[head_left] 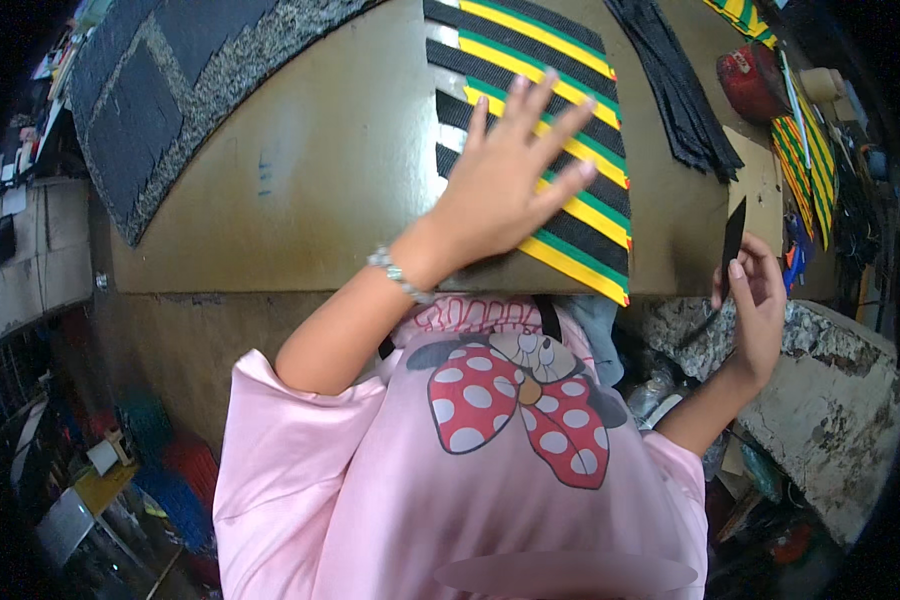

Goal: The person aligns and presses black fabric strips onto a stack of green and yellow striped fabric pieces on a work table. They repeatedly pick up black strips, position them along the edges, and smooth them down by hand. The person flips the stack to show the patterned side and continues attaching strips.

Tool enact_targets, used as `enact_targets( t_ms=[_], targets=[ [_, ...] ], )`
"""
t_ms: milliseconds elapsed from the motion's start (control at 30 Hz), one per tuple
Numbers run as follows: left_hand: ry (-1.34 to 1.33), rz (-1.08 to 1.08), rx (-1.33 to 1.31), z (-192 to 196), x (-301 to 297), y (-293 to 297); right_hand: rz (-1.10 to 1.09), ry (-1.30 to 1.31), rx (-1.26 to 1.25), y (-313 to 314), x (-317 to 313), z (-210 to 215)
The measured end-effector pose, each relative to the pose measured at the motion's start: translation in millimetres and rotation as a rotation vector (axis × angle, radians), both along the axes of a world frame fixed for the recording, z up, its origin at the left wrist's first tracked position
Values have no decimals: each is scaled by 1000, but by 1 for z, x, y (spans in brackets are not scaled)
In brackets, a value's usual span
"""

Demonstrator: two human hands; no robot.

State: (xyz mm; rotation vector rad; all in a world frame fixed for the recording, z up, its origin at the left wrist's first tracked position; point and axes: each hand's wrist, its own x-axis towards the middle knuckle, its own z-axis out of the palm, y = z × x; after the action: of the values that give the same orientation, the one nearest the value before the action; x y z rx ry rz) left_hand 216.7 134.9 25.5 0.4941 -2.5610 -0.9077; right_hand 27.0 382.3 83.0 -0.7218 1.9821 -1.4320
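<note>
My left hand (500, 185) lies palm down with its fingers spread over a row of striped straps (580, 235). These woven strips run black, green and yellow, side by side, with small red marks at their right ends and pale patches near their left ends. A short black strip (734, 232) stands upright in my right hand (758, 305), pinched between thumb and fingers at the table's front right. Beyond it, a bundle of long black strips (675, 90) lies toward the far right.
The brown table (340, 170) bears a worn dark grey mat (140, 110) at the far left. At the right are a red round object (750, 82), more striped straps (820, 180) and blue-handled tool (794, 262). A rough pale slab (830, 400) sits below the right edge.
</note>
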Motion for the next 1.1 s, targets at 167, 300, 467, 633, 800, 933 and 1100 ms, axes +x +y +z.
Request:
enact_targets(
  t_ms=[167,300,467,633,800,933,1100],
  targets=[
    [-191,144,-372,-10,60,-24,322,-229,238,-32,38,0],
    [-63,280,-219,-1,91,-24,483,-69,359,-69,69,-12],
    [-81,173,-211,1,92,-12,481,37,199,-115,89,-26],
    [-149,192,-255,-13,93,-10,426,-90,189,-132,97,-48],
    [-174,210,-173,-11,92,-8,408,-66,199,-130,98,-54],
    [-151,265,-88,-8,87,-3,407,-53,230,-133,97,-53],
    [-140,337,-71,-11,81,1,397,-11,216,-133,99,-56]
  ],
)
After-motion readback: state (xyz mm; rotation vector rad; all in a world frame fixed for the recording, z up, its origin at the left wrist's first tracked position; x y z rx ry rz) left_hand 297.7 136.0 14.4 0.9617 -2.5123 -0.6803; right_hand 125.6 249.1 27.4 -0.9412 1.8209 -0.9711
